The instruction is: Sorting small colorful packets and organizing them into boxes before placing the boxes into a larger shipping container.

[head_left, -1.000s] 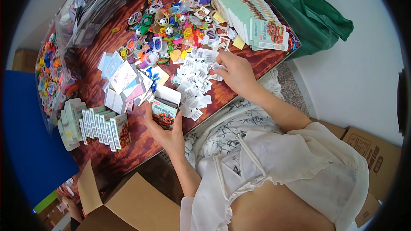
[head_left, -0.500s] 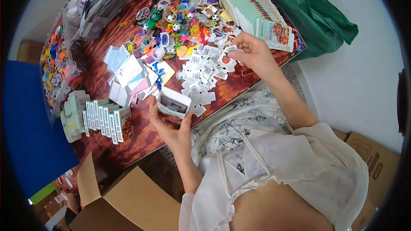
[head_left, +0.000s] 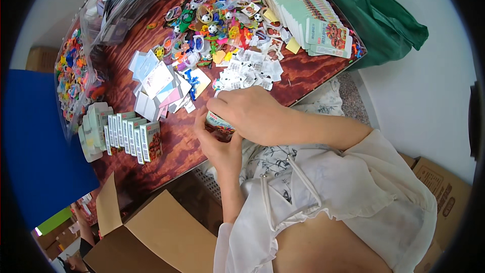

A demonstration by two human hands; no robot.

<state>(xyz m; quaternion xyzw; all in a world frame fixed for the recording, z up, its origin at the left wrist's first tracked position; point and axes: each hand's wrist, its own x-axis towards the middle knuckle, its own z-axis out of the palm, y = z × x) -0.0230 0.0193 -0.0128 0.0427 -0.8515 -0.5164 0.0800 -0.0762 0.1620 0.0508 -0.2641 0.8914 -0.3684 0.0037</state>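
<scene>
My left hand (head_left: 221,150), low at the table's near edge, grips a small printed carton (head_left: 218,121) between thumb and fingers. Over the carton's top lies my right hand (head_left: 248,112), its fingers bent closed at the opening; whatever they hold is hidden. Just beyond both hands is a pile of small white packets (head_left: 255,65). To its left lie a loose heap of cards (head_left: 157,81) and a few blue plastic pieces (head_left: 192,82).
Filled cartons (head_left: 150,141) stand in a row at left, beside flattened cartons (head_left: 91,134). Colourful small toys (head_left: 212,20) cover the table's far part. Flat carton blanks (head_left: 288,5) are stacked far right. An open cardboard box (head_left: 172,225) sits below the table edge.
My right hand has come left from the packet pile to the carton's top. The small packet it pinched is now out of sight. The left hand still holds the carton.
</scene>
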